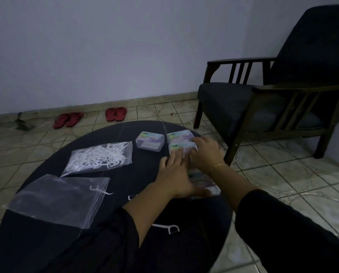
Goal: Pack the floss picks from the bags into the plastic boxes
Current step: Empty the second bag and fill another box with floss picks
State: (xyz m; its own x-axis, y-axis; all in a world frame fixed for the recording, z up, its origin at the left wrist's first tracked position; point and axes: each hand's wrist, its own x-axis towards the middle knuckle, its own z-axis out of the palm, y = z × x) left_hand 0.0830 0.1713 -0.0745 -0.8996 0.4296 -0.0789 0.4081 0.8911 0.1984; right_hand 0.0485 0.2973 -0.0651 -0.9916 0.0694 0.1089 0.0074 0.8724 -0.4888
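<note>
— Nearest me, one loose floss pick (169,229) lies low on the table (46,243). Hands?
— Both hands, left (175,174) and right (206,152), rest flat-fingered on a plastic box (181,149), right of centre; the full bag (100,157) sits centre-left.

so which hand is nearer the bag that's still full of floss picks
Left. The left hand lies just right of the full bag, a short gap apart, fingers on a plastic box. The right hand is farther right, beyond the left.

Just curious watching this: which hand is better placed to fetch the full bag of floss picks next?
Probably the left hand: the full bag lies on its side of the table, with nothing between. The right hand rests on a box, farther away.
</note>
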